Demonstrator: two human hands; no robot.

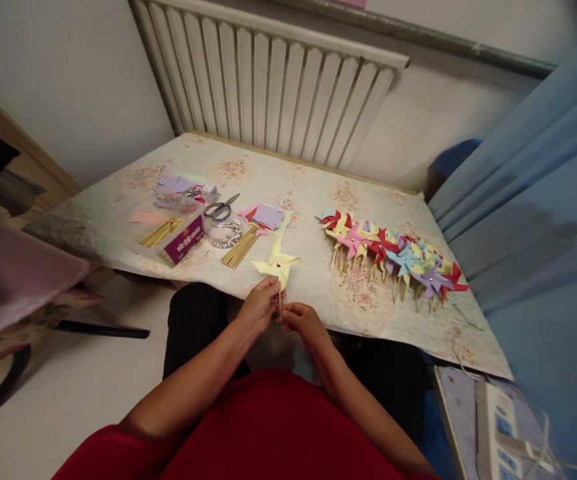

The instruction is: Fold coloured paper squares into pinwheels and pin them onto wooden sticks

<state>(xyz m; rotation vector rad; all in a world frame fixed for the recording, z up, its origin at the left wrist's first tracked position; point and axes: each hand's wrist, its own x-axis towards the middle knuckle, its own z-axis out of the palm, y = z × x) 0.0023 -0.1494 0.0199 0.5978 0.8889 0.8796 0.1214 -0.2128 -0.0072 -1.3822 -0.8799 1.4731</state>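
A pale yellow paper pinwheel [279,265] with a small dark pin at its centre stands over the table's front edge. My left hand [262,301] is closed with thumb and fingers around the top of its stick, just under the paper blades. Lower down, my right hand [302,321] pinches the same thin stick near its bottom end. Just behind the pinwheel lie a fan of bare wooden sticks [241,247] and a stack of coloured paper pieces [267,217]. A round clear container [224,233] of small shiny pins sits beside those sticks.
Many finished pinwheels [381,245] lie grouped on the right of the table [313,190]. Scissors [221,208], a purple box [184,240] with sticks and more paper [175,185] are on the left. A power strip [501,427] rests at lower right, near a blue curtain [543,220].
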